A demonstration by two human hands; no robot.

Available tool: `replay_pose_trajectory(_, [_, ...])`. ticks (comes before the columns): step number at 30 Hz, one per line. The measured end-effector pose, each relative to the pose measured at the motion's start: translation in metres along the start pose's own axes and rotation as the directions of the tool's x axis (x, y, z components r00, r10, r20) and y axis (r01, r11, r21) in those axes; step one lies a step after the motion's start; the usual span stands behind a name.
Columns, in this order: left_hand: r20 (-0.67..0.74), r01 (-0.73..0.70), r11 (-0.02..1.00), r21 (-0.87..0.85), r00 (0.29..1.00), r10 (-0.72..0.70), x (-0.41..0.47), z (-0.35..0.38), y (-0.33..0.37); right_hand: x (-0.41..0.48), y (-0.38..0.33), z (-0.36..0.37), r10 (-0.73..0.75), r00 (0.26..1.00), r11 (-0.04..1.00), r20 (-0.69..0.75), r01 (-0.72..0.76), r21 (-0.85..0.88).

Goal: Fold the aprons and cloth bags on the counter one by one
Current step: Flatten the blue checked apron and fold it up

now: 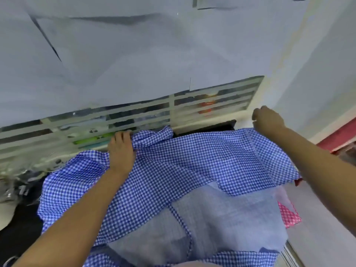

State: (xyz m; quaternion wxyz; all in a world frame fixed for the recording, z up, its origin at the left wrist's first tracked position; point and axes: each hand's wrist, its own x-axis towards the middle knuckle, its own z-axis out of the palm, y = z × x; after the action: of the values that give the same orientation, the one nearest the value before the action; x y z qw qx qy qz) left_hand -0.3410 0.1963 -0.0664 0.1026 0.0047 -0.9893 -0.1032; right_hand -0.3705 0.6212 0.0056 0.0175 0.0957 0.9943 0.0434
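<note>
1. I see the blue checked apron spread on the counter, and its far edge reaches up to both hands.
2. The left hand lies on the far left part of the apron. Its fingers are curled round a bunch of the cloth at the far edge and grip it.
3. The right hand is at the far right corner with curled fingers. The cloth edge comes up to its underside, but I cannot tell if the fingers pinch it.
4. Just behind the apron stands a white window grille. A pink checked cloth sticks out from under the apron's right side. Dark things lie at the left, too blurred to name.
5. The apron has small blue and white squares. It is wrinkled near the left hand. A paler blue panel shows in the near middle.
</note>
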Motion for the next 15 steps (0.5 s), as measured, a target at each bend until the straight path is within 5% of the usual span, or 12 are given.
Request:
replay_pose_trajectory(2, [-0.168, -0.238, 0.97, -0.053, 0.96, 0.226, -0.02, 0.001, 0.024, -0.034, -0.015, 0.02, -0.218, 0.953, 0.959, 0.209, 0.17, 0.227])
replay_pose_trajectory(3, [-0.145, -0.37, 0.916, -0.153, 0.926, 0.35, -0.035, 0.002, 0.04, -0.055, -0.022, 0.028, -0.341, 0.871, 0.913, 0.355, 0.216, 0.347])
replay_pose_trajectory(5, [0.139, -0.419, 0.789, -0.45, 0.84, 0.525, -0.072, 0.001, 0.072, -0.1, -0.027, 0.048, -0.5, 0.601, 0.834, 0.624, 0.14, 0.535])
replay_pose_trajectory(7, [0.518, -0.265, 0.8, -0.538, 0.645, 0.562, -0.105, 0.015, 0.09, -0.133, -0.026, 0.075, -0.542, 0.417, 0.822, 0.73, 0.082, 0.564])
replay_pose_trajectory(9, [0.76, -0.306, 0.878, -0.368, 0.445, 0.474, -0.134, 0.041, 0.094, -0.164, -0.027, 0.099, -0.545, 0.387, 0.835, 0.744, 0.17, 0.524])
replay_pose_trajectory(11, [0.838, -0.457, 0.856, -0.243, 0.345, 0.422, -0.16, 0.065, 0.091, -0.195, -0.03, 0.119, -0.555, 0.42, 0.832, 0.718, 0.26, 0.491])
replay_pose_trajectory(15, [0.804, -0.6, 0.793, -0.103, 0.42, 0.422, -0.194, 0.091, 0.081, -0.25, -0.038, 0.146, -0.736, 0.507, 0.677, 0.449, 0.563, 0.474])
